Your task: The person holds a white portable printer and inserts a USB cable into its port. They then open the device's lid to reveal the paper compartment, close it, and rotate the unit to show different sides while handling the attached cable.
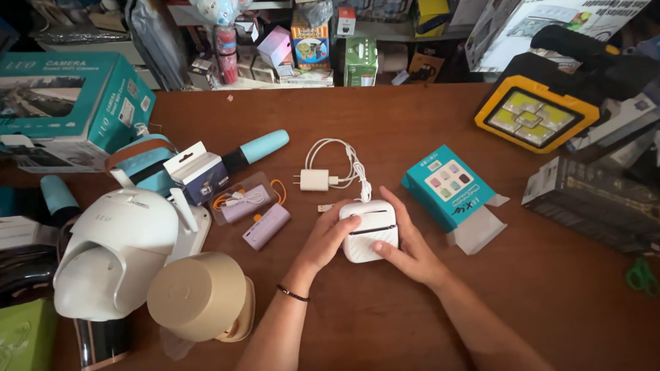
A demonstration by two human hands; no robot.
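A small white square device (370, 232) with a dark slit across its top lies on the brown wooden table (554, 309). My left hand (326, 240) grips its left side and my right hand (409, 241) cups its right side. Just behind it sit a white charger plug with a coiled white cable (329, 174). An open teal box (451, 185) with its white flap out lies to the right of my right hand.
Left of my hands lie two small lilac power banks (262, 217), a white dome camera (116, 251), a beige round device (198, 296) and teal boxes (57, 107). A yellow work light (536, 112) and a dark box (601, 201) sit at right. Shelves of packaged goods stand behind.
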